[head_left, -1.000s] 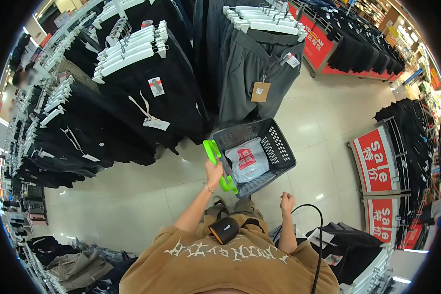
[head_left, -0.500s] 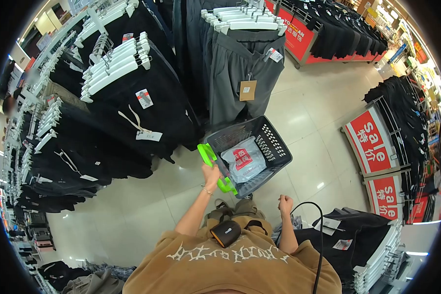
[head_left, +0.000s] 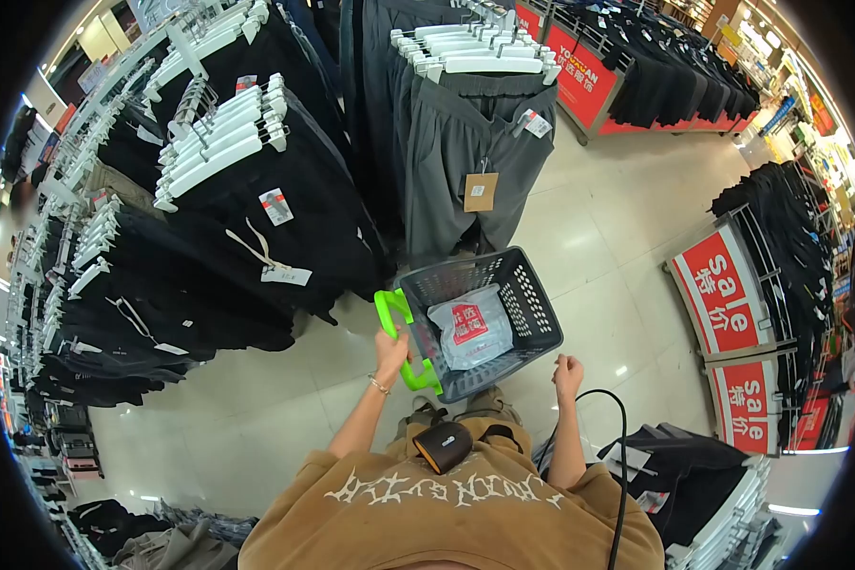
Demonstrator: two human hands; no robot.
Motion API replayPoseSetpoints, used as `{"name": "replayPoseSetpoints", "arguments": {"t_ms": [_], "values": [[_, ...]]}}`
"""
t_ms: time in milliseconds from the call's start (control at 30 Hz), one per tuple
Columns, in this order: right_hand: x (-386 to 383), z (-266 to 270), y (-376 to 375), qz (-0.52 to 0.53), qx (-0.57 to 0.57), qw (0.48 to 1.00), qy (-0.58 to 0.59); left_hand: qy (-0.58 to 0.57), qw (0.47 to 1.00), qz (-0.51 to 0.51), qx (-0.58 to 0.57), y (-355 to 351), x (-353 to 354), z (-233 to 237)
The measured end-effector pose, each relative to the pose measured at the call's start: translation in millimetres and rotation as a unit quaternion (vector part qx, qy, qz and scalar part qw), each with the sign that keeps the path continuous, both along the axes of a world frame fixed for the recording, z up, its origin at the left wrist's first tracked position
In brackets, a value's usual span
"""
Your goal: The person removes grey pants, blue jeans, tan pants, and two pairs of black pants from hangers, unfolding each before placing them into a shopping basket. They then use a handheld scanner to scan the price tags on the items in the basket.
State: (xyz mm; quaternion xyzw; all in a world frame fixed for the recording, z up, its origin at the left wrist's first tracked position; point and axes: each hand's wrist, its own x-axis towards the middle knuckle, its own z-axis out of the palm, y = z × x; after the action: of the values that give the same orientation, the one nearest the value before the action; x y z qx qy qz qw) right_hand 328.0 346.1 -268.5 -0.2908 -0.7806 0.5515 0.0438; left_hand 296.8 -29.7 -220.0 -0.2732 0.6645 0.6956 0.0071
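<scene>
My left hand (head_left: 391, 353), with a bracelet on the wrist, is wrapped round the bright green handle (head_left: 422, 372) of a dark grey shopping basket (head_left: 534, 296). The basket hangs in front of my legs, its perforated walls tilted towards me. Inside it lies a white plastic bag (head_left: 484, 344) with a red printed square. To the right of the basket my right hand (head_left: 568, 375) is curled into a loose fist, apart from the basket, with nothing visible in it. A black cable (head_left: 623, 418) loops beside my right forearm.
Dark grey trousers (head_left: 475, 142) hang just beyond the basket. Black trousers (head_left: 285, 228) on white hangers line the left. Red sale signs (head_left: 722, 290) front a rack on the right. More black clothes (head_left: 679, 456) hang near my right elbow. Pale tiled floor (head_left: 589, 247) runs between the racks.
The basket and my left hand have shifted slightly left, and the handle sits a little lower in view. My right hand has risen slightly and moved right, nearer the basket's corner.
</scene>
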Motion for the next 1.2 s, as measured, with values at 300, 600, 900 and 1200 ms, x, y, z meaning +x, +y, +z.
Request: {"name": "replayPoseSetpoints", "arguments": {"t_ms": [300,600,900,1200], "values": [[-161.9,36.8,32.1,0.054,-0.020,0.997,0.061,-0.108,0.985,0.056,-0.125,9.5,-3.2,12.3],[-212.0,-0.6,71.3,0.087,0.015,0.995,0.040,-0.081,0.936,0.062,-0.337,10.1,-41.6,23.9],[-109.1,-60.4,59.3,0.010,-0.056,0.998,-0.037,-0.113,0.967,-0.023,-0.225,-5.7,-59.5,27.0],[61.8,-106.2,-52.0,-0.092,-0.064,0.989,-0.092,-0.017,0.964,-0.151,-0.218,-16.6,-98.7,22.8]]}}
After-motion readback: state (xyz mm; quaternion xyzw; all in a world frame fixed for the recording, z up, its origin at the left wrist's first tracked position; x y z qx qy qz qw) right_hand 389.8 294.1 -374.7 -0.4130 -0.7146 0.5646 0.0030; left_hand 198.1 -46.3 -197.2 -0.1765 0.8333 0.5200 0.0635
